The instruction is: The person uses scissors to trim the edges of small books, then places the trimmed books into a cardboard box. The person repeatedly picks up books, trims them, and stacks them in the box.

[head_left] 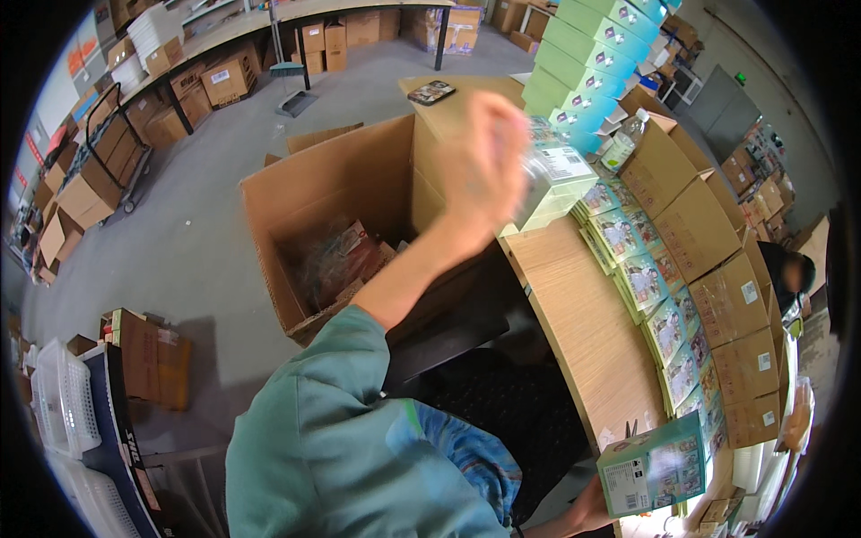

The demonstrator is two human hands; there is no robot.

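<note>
My left hand (489,170) is raised over the far end of the table, smeared by motion, so its fingers cannot be made out. Just right of it sits a pale green box (556,184) with a white label, and I cannot tell whether the hand touches it. At the lower right, my right hand (587,507) grips the lower left corner of a teal printed box (653,471), which is tilted above the table's near end. Some of that hand's fingers are hidden by the box. Behind the box the tips of a dark pointed tool (631,429) show.
Flat printed packets (641,278) lie in rows along the wooden table (560,305), beside open brown cartons (726,300). Green boxes (587,72) are stacked high behind, near a plastic bottle (625,139). A large open carton (327,179) holding clear plastic wrap stands left of the table.
</note>
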